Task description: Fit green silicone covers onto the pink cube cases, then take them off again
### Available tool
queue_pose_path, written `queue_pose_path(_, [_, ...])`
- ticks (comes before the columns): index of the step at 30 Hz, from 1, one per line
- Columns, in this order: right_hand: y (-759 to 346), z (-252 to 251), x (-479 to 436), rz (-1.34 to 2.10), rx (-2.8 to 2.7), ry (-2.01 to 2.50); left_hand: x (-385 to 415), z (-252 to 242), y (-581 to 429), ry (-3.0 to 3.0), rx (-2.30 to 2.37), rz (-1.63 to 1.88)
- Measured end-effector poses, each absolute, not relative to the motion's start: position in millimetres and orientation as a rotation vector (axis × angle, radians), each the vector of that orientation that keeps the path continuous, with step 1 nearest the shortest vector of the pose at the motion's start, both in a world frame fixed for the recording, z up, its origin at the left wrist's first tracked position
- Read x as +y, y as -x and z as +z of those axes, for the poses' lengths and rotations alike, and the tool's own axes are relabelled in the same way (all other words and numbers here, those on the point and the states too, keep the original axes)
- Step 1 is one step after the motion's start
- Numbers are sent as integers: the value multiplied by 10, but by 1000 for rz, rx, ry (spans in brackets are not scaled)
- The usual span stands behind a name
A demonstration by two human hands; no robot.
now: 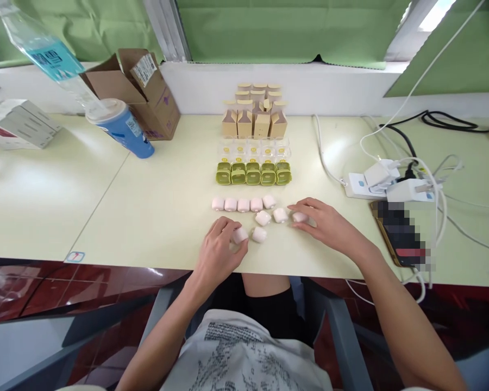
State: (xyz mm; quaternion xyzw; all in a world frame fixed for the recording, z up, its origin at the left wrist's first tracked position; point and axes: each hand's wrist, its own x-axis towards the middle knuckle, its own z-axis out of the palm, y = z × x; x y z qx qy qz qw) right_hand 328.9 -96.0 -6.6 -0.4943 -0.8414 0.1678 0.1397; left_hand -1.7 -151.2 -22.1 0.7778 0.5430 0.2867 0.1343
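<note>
Several small pale pink blocks (243, 205) form a row on the table, and looser ones (259, 234) lie just below its right end. My left hand (222, 247) has its thumb and fingers around one pink block (240, 235), left of the loose ones. On the right, my right hand (315, 220) holds another pink block (300, 217) between thumb and fingers, at table level. Above the row stand green open containers (253, 174), then clear plastic pieces (254, 147), then small open cardboard boxes (262, 125) against the wall.
A blue cup (126, 130) with a plastic bottle (52, 57) on it stands by an open carton (155, 103) at the back left. White boxes (20, 125) sit farther left. On the right are a power strip (358, 186), cables and a phone (399, 231).
</note>
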Motion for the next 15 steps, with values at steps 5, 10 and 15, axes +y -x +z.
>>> queue_pose_path(5, [-3365,-59,-997,501,-2334,1423,-1680,-311,-205,-2315,1645,869])
queue_pose_path(10, [-3278,-35,-963,476,-2390,1380,-1698,-406,-487,-2339,1712,894])
queue_pose_path(15, [-3043,14,-919,526,-2452,1396,-1622,-378,-395,-2369,1622,908])
